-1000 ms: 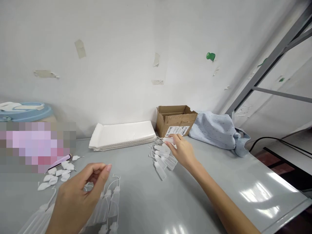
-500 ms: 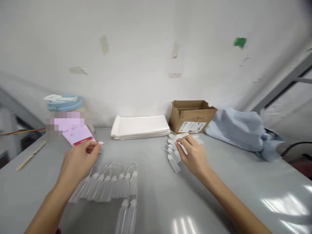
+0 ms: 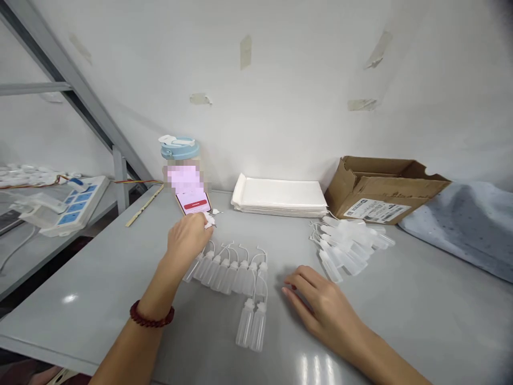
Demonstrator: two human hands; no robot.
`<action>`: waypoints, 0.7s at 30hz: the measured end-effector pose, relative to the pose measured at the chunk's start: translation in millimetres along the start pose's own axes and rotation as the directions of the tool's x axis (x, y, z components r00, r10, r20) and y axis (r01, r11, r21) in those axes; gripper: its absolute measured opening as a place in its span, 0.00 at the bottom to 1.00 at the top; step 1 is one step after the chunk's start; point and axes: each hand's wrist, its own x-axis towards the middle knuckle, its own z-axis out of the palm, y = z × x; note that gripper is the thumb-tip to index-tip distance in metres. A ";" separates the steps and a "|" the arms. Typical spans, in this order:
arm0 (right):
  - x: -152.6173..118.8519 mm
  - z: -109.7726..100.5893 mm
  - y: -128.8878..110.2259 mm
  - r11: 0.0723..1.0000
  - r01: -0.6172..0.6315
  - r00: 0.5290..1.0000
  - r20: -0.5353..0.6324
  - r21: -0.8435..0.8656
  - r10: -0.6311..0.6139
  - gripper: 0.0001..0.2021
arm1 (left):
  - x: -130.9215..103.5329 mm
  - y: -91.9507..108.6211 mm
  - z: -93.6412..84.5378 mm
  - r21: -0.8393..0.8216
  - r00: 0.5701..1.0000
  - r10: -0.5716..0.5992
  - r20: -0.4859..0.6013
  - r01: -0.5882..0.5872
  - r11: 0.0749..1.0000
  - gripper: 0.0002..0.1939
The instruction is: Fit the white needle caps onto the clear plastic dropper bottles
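Note:
My left hand (image 3: 189, 235), a dark red beaded bracelet at its wrist, is closed with its fingers curled down by some small white pieces (image 3: 209, 220). Its fingertips are hidden, so I cannot make out what is in them. My right hand (image 3: 315, 299) rests low over the table, loosely curved, thumb and fingers apart, holding nothing. Between the hands lies a row of small clear plastic bottles (image 3: 224, 272) with thin-tailed white caps. Two more such bottles (image 3: 251, 326) lie in front of that row. A heap of similar bottles (image 3: 347, 243) is beyond my right hand.
A phone (image 3: 194, 203) leans against a blue-lidded container (image 3: 180, 148) at the back. A stack of white padded envelopes (image 3: 280, 195), a cardboard box (image 3: 385, 192) and blue-grey cloth (image 3: 460, 230) line the wall. A thin stick (image 3: 145, 205) and a power strip (image 3: 80, 203) are left.
The view has turned leftward. My right hand has left the bottle heap and come down nearer the bottle row. My left hand stays near the phone, its fingers now more hidden.

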 end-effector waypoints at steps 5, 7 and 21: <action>-4.5 -1.8 -14.7 0.998 0.021 0.999 -0.026 0.063 -0.019 0.10 | 1.8 1.8 5.6 0.001 1.000 0.001 0.027 -0.001 1.000 0.11; -6.8 1.4 -26.1 0.998 0.028 1.000 0.003 0.063 -0.029 0.14 | 2.4 4.0 5.9 -0.034 1.000 0.012 0.024 -0.011 0.999 0.11; -9.7 28.9 -51.9 0.998 -0.041 0.993 0.108 -0.041 0.045 0.25 | -8.0 26.5 1.5 -0.449 0.995 0.034 -0.088 -0.071 0.890 0.16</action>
